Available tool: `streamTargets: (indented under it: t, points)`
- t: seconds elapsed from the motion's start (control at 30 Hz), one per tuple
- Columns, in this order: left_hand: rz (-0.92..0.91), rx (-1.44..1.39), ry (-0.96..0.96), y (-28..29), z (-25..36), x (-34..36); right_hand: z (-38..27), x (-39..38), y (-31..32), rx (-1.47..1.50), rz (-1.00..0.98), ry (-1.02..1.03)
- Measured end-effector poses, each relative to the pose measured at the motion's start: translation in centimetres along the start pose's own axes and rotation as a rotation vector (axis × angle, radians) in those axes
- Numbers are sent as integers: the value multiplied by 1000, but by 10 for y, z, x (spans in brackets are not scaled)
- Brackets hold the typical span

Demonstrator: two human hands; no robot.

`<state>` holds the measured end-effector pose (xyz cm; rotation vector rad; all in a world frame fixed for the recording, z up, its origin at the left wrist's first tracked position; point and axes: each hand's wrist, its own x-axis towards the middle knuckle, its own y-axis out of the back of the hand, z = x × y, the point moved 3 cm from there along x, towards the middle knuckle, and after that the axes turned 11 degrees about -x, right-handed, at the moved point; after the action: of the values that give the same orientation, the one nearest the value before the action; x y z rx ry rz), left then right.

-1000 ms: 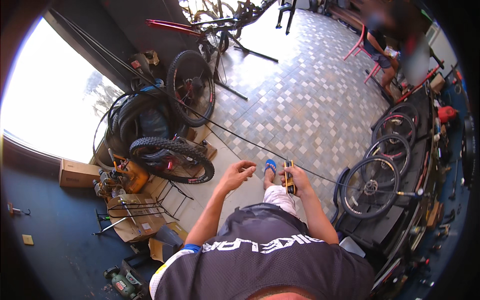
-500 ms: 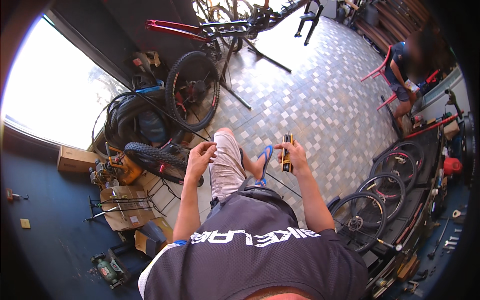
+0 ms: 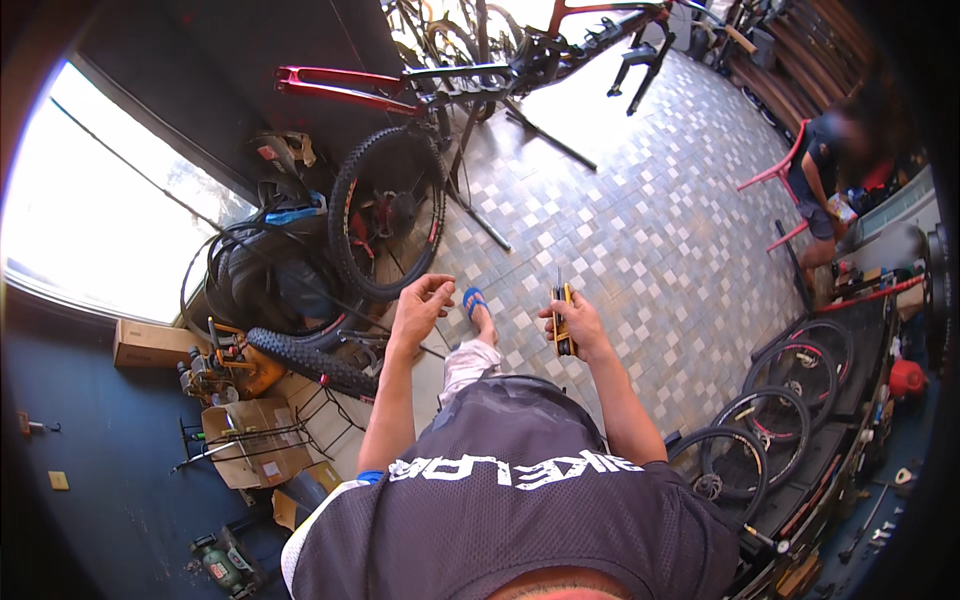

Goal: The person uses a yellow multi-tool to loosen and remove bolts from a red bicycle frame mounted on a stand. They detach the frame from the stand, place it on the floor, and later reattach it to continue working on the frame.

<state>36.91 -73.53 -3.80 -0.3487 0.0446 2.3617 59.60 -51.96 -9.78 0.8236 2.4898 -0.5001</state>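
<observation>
In my right hand (image 3: 585, 326) is a yellow-and-black folding multi-tool (image 3: 565, 346), gripped upright by the fingers with a thin bit sticking up from its top. My left hand (image 3: 422, 312) is raised at about the same height, palm inward, with thumb and fingertips curled together. Whatever those fingers may pinch is too small to make out. The two hands are apart, above the tiled floor. Ahead of them, a red-and-black bicycle frame (image 3: 465, 78) hangs on a work stand (image 3: 555, 140), touched by neither hand.
A bicycle wheel (image 3: 342, 215) stands left of the stand, near piled tires (image 3: 255, 270) and a cardboard box (image 3: 155, 343). Several wheels (image 3: 765, 420) line a bench at right. Beyond, a person (image 3: 815, 180) sits on a red chair (image 3: 775, 178). My sandalled foot (image 3: 478, 305) is on the floor.
I have stepped forward, and the bicycle frame now shows larger and more fully. A thin bit now shows above the multi-tool. My left hand has shifted slightly right in the view.
</observation>
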Motion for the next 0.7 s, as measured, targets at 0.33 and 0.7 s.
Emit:
streamTargets:
  t: [0.33, 0.7]
  points:
    - [72, -55, 72, 77, 13, 142, -118, 211, -121, -297, -164, 3]
    - [269, -88, 73, 139, 61, 222, -194, 313, -171, -319, -305, 28]
